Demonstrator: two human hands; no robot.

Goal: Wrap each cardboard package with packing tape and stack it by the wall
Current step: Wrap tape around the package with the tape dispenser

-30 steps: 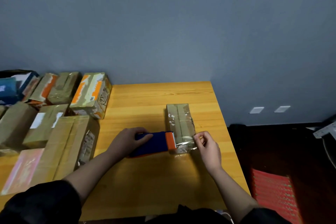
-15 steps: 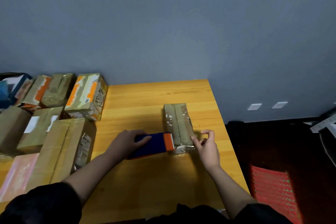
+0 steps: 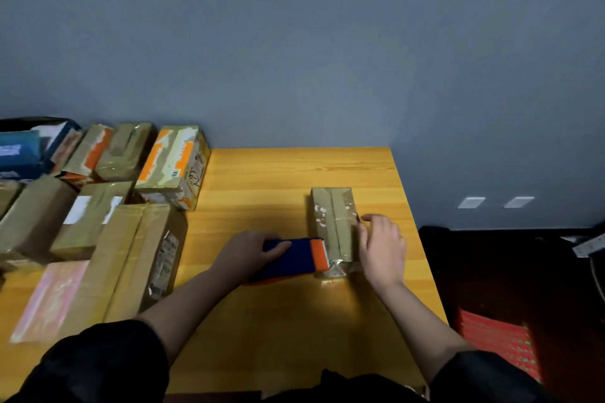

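A small cardboard package (image 3: 332,229) lies flat on the wooden tabletop (image 3: 278,321), toward its right edge and well short of the far edge by the wall, with its long side running away from the person. Clear tape shines across its top and near end. The left hand (image 3: 248,250) grips a blue tape dispenser (image 3: 291,258), fingers curled over its body; the dispenser's orange toothed end touches the package's near left side. The right hand (image 3: 381,247) rests against the package's right side, its fingers loosely straight and pressing the tape there, grasping nothing.

Along the tabletop's left edge and far-left corner sits a crowd of taped cardboard boxes (image 3: 131,258), packed close together; one with orange markings (image 3: 173,163) stands nearest the wall. A blue box (image 3: 19,154) shows at the far left. Both forearms are bare below dark sleeves (image 3: 98,366).
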